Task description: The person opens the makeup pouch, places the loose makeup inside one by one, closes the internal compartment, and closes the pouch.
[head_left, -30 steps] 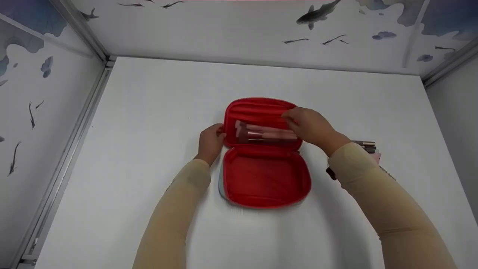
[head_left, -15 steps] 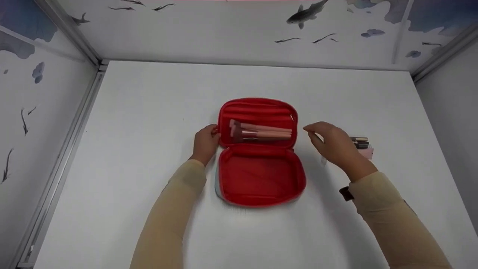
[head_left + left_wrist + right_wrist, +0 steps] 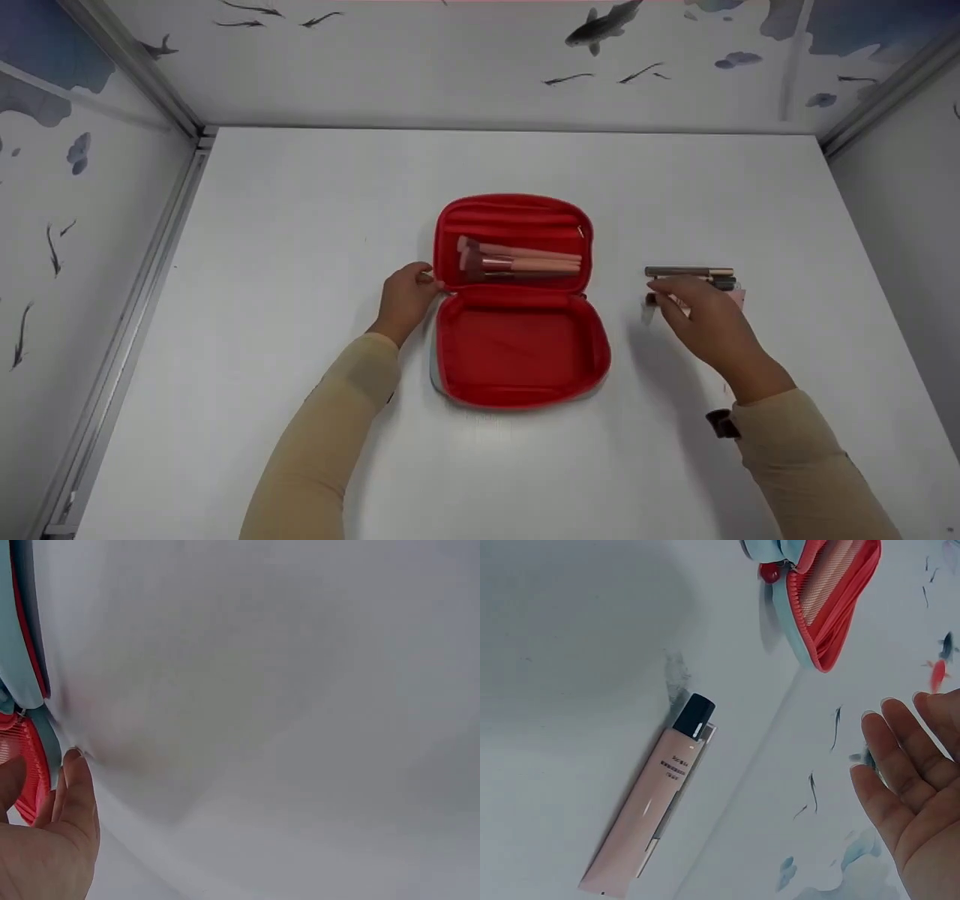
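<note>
A zip-up cosmetic case point(image 3: 525, 345), red inside and light blue outside, lies unfolded mid-table. Its upper half holds several pink-handled makeup brushes point(image 3: 536, 264). At the left rim, my left hand point(image 3: 403, 304) loosely holds the edge, thumb inside and fingers outside in the left wrist view. My right hand point(image 3: 705, 322) hovers over a small group of cosmetics to the right, its fingers relaxed and holding nothing. In the right wrist view a pink squeeze tube point(image 3: 641, 814) with a black cap lies below that hand. A slim brown pencil-like stick point(image 3: 686, 271) lies just beyond the fingers.
A white tabletop point(image 3: 300, 225) surrounds the case. Printed panels with fish stand behind it and on the left, framed by metal rails point(image 3: 120, 330). A plain panel point(image 3: 892, 172) rises on the right. The right hand partly covers the cosmetics in the head view.
My right hand has moved from the brushes in the case's upper half rightward to the cosmetics. The brushes stay in the case. My left hand has slid slightly down along the rim.
</note>
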The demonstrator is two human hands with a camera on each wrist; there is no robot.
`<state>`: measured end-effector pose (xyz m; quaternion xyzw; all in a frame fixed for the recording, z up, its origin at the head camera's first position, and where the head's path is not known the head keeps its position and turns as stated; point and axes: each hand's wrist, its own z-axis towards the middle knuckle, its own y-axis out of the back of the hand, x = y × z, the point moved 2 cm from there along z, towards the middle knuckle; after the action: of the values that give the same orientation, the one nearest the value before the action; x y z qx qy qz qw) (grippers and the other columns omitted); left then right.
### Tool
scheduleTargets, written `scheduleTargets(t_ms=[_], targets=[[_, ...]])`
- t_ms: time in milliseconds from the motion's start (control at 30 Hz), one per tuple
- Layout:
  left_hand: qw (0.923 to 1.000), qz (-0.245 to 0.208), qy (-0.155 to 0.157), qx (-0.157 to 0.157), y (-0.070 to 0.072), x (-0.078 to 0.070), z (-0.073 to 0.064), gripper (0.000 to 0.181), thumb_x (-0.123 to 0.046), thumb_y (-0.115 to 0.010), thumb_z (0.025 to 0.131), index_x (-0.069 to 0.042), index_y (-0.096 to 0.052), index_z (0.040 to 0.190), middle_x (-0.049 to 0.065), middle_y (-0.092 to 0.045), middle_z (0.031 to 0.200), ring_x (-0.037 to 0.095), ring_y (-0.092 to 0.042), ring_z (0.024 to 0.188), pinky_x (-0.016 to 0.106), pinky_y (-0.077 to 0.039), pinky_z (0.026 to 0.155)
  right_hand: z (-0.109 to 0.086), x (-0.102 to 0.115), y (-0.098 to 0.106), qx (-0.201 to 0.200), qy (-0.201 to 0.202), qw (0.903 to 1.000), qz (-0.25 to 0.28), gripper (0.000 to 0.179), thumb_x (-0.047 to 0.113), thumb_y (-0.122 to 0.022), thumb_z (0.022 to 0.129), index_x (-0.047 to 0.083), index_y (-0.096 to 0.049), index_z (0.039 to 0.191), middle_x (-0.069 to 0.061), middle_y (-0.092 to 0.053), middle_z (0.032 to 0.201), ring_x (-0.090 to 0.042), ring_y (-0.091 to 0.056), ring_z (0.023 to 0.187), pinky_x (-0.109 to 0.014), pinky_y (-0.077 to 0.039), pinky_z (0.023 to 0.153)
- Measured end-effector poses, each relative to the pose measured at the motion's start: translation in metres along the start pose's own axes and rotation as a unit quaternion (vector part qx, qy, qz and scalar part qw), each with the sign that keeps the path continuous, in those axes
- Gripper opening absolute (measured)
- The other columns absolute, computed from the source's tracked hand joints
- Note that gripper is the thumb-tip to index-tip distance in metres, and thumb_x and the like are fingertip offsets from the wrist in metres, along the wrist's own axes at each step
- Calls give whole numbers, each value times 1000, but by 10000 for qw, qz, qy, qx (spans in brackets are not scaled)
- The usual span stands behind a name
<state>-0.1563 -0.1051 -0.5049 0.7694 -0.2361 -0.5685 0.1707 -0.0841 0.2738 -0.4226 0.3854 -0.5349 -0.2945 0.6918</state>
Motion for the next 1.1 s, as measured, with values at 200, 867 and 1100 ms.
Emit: scheduleTargets(t_ms=[200, 867, 1100], targets=[[9993, 228, 253, 175, -1, 2, -13, 35, -18, -63, 93, -1, -60, 123, 14, -65, 112, 25, -59, 104, 37, -50, 90, -10, -7, -2, -30, -94, 9999, -27, 24, -1, -62, 90, 1, -68, 114, -17, -67, 113, -35, -61, 109, -52, -47, 90], [9958, 475, 634, 467, -3, 8, -60, 13, -17, -66, 91, -4, -64, 95, 5, -61, 81, 17, -54, 75, 25, -46, 64, -32, -28, 2, 405, -561, 9971, -328, 33, 2, -62, 91, -2, -62, 123, -24, -62, 120, -42, -55, 114, -58, -43, 93], [9946, 500, 672, 614, -6, 9, -76, 12, -15, -66, 90, -4, -66, 93, 4, -61, 78, 16, -53, 73, 24, -45, 62, -32, -36, 1, 432, -461, 9959, -646, 33, 1, -64, 89, -2, -62, 121, -24, -63, 118, -41, -57, 111, -57, -45, 91]])
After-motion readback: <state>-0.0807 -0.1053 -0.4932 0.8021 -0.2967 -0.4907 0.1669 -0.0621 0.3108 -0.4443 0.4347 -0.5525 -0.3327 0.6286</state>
